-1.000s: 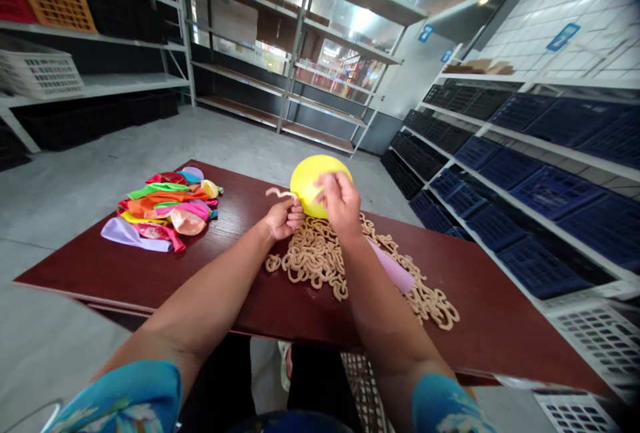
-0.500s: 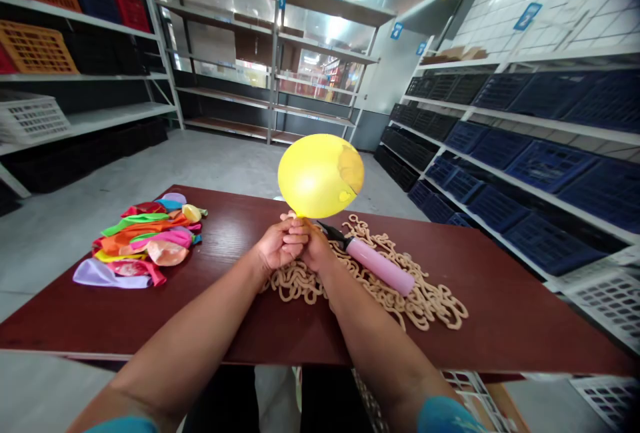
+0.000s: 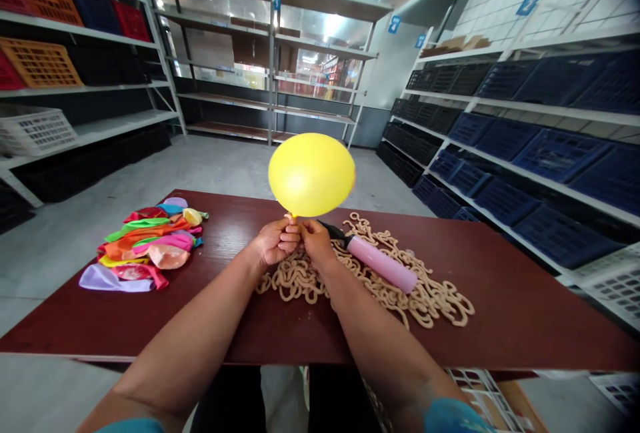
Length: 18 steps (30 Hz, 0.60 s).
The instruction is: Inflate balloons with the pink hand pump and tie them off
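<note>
An inflated yellow balloon [image 3: 311, 173] stands above my hands, its neck pointing down into my fingers. My left hand [image 3: 277, 241] is closed around the neck. Right beside it, my right hand [image 3: 316, 241] pinches at the same neck from the other side; its fingertips are partly hidden. Behind and to the right of that hand lies a balloon pump with a pink barrel [image 3: 383, 263] and a black nozzle end. The pump rests on a spread heap of tan, curly cord [image 3: 440, 299].
A pile of flat, uninflated balloons [image 3: 150, 239] in many colours lies on the left of the dark red table [image 3: 225, 326]. Shelves with blue crates [image 3: 555, 156] line the right side. More racks [image 3: 273, 86] stand at the back, and coloured crates [image 3: 43, 63] at the left.
The balloon has shifted slightly left and turned, so the printed patch on its right side no longer shows. My right hand has drawn a little apart from my left.
</note>
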Each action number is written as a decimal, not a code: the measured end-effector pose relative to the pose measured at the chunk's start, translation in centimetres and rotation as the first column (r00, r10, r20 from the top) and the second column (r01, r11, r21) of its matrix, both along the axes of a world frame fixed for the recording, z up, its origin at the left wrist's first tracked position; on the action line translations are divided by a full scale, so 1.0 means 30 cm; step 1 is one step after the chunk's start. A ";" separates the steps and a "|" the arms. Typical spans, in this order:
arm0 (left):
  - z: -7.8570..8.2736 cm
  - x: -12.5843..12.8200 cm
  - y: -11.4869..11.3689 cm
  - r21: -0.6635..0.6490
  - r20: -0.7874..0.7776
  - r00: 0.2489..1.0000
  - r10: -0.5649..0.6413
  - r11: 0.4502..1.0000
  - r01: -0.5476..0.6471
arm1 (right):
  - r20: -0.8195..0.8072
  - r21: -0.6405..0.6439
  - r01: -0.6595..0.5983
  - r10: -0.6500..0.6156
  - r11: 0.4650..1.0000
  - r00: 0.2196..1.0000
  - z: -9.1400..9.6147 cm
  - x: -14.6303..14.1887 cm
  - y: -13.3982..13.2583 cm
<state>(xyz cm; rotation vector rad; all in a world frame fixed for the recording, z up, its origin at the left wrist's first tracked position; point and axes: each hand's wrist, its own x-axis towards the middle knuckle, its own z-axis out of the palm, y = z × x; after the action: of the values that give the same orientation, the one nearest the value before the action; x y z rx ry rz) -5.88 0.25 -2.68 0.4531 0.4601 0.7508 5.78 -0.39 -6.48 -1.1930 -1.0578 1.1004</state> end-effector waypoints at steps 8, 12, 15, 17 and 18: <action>-0.090 0.006 0.050 0.579 -0.658 0.528 0.537 0.809 -0.101 | 0.180 0.048 -0.001 -0.007 0.999 0.984 0.014 -0.004 -0.019; -0.110 -0.008 0.070 0.776 -0.631 0.200 0.750 0.619 0.125 | 0.457 0.290 -0.088 -0.057 0.953 0.887 0.017 0.006 -0.030; -0.111 -0.008 0.071 0.791 -0.610 0.160 0.776 0.587 0.173 | 0.486 0.305 -0.156 -0.012 0.939 0.874 0.021 0.014 -0.033; -0.111 -0.002 0.066 0.798 -0.602 0.194 0.774 0.579 0.167 | 0.426 0.244 -0.182 0.063 0.953 0.902 0.023 0.019 -0.032; -0.111 0.002 0.063 0.803 -0.596 0.222 0.772 0.573 0.163 | 0.387 0.214 -0.189 0.094 0.958 0.917 0.025 0.022 -0.031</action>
<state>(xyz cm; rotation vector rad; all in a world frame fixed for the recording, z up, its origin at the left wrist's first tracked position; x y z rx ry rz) -5.82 2.13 -6.02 1.7559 1.5019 1.0766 6.44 -1.33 -5.74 -1.1601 -1.5518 0.8329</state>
